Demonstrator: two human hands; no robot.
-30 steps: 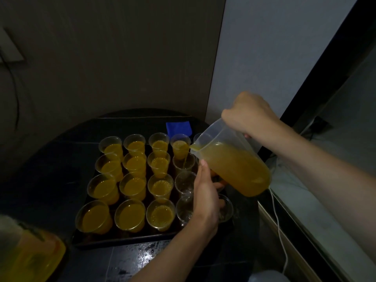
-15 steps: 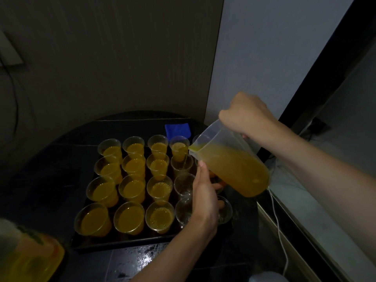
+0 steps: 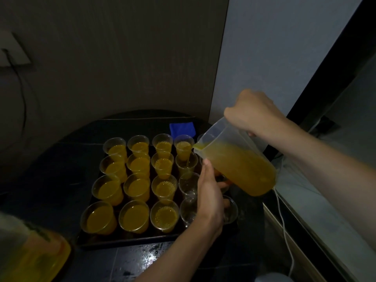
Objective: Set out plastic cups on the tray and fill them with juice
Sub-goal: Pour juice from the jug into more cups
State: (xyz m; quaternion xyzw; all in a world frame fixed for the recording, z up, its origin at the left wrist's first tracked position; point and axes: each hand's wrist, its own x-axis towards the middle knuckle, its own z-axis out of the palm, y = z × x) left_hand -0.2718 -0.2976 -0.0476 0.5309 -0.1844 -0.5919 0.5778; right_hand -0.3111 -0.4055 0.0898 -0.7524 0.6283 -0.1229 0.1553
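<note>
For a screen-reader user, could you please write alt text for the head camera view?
The right hand tilts a clear jug of orange juice, pouring a stream into a cup on a dark tray of cups, mostly filled. The left hand sits among the empty cups.

On the table, the tray sits mid-frame with cups in rows on it. The jug hangs tilted over its right side; a cloth lies behind the cups.
</note>
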